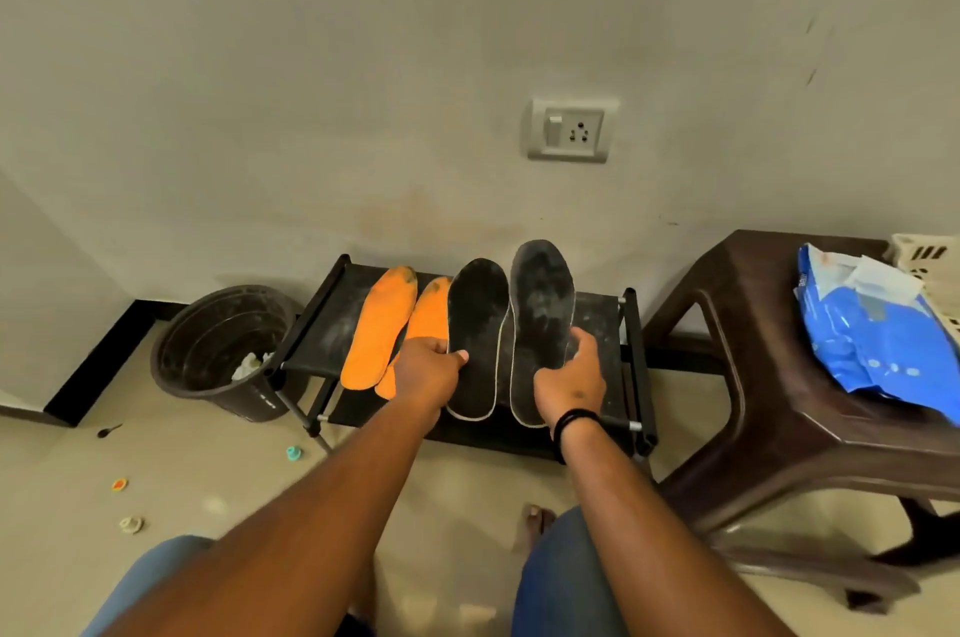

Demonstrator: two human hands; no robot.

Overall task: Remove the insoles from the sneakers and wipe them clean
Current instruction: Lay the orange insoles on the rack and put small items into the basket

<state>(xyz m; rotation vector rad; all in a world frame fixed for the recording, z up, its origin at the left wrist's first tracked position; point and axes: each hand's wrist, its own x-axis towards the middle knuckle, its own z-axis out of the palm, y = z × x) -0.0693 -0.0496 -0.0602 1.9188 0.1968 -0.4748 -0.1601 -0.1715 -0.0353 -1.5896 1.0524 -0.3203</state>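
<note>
Left hand: your left hand (426, 371) reaches to the shoe rack; its fingers (457, 357) are closed on the left edge of the darker black insole (478, 335), thumb laid across its face.
Right hand: your right hand (571, 379) grips the greyer black insole (540, 319) near its heel, fingers curled shut round the right edge; a black band (574, 421) circles that wrist.
Black insoles: both lie side by side, toes pointing at the wall; the greyer one is dusty and its toe stands higher than its neighbour's; whether it rests flat or is lifted, you cannot tell.
Orange insoles: two orange insoles (382, 324) lie just left of the black pair, overlapping each other, toes smudged dark; your left hand covers part of the nearer one.
Shoe rack: the low black shoe rack (597, 319) stands against the wall, its top shelf dusty and carrying all four insoles.
Bin: a dark round bin (208, 324) sits just left of the rack; crumpled white wipes (252, 363) lie inside.
Stool: a brown plastic stool (753, 376) stands to the right of the rack; a blue wipes packet (862, 340) lies on it, a white sheet showing at its opening.
Floor: small bits of litter (120, 484) dot the pale tiles at left.
Wall: a switch and socket plate (570, 130) sits above the rack.
</note>
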